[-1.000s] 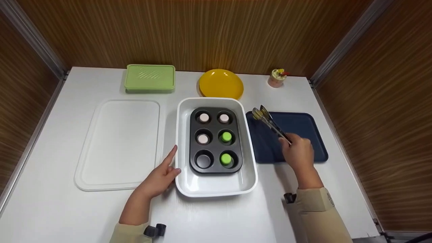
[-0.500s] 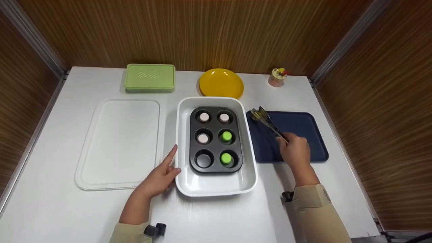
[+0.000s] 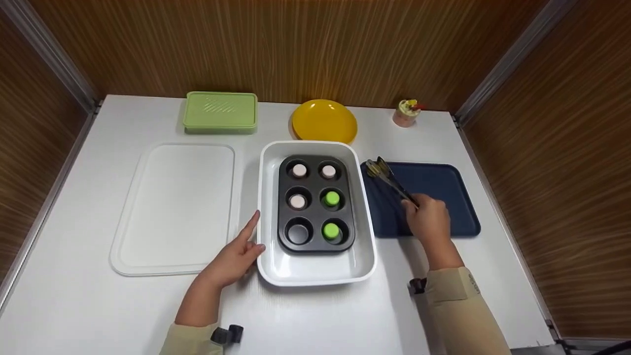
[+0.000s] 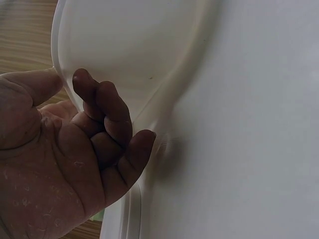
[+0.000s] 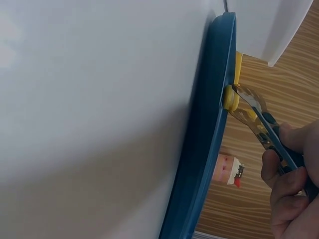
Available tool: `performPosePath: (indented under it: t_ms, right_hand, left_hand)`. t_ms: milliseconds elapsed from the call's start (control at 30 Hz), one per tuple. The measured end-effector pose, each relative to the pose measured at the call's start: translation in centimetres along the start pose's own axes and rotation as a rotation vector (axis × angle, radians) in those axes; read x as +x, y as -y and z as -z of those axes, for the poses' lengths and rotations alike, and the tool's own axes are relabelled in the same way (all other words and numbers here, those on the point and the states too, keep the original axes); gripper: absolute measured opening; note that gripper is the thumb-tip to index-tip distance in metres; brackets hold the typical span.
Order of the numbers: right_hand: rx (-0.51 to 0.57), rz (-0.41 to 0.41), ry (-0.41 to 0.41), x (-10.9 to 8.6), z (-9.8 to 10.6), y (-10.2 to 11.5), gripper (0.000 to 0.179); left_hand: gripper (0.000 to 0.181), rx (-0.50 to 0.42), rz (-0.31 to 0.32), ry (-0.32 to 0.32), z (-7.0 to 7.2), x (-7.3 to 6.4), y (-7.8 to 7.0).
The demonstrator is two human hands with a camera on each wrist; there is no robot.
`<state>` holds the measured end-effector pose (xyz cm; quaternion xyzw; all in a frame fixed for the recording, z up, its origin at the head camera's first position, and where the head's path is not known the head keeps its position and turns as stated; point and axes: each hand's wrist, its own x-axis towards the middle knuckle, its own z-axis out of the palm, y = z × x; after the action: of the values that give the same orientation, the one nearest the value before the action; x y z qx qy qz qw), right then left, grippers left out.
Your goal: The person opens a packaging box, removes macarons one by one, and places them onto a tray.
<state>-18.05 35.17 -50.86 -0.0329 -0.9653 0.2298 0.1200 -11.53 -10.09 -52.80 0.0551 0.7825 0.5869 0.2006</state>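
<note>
Your left hand [image 3: 231, 264] is extended, thumb and index finger apart, touching the left wall of the white tub [image 3: 318, 278], while your right hand [image 3: 430, 219] grips the tongs [image 3: 389, 181] to its right, their tips over the navy tray [image 3: 434, 185] at a small yellow piece [image 5: 229, 98]; I can't tell whether they pinch it. Inside the tub, the dark muffin pan [image 3: 314, 202] holds 3 pale pink pieces [image 3: 297, 201] and 2 green pieces [image 3: 332, 198]. On the counter [image 3: 315, 315], a white board [image 3: 177, 207] lies left of the tub, a yellow plate [image 3: 324, 121] just behind it and a green box [image 3: 220, 111] behind-left.
</note>
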Motion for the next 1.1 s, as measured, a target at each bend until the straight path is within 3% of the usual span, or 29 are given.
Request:
performPosePath:
  t_ms: [433, 1100]
  right_hand:
    - [0.011, -0.024, 0.005, -0.12, -0.13, -0.11, 0.031]
    - [0.083, 0.015, -0.114, -0.92, 0.68, 0.78, 0.028]
  left_hand:
    - [0.077, 0.010, -0.010, 0.006, 0.09, -0.02, -0.01]
    - [0.078, 0.010, -0.012, 0.017, 0.10, 0.03, 0.11]
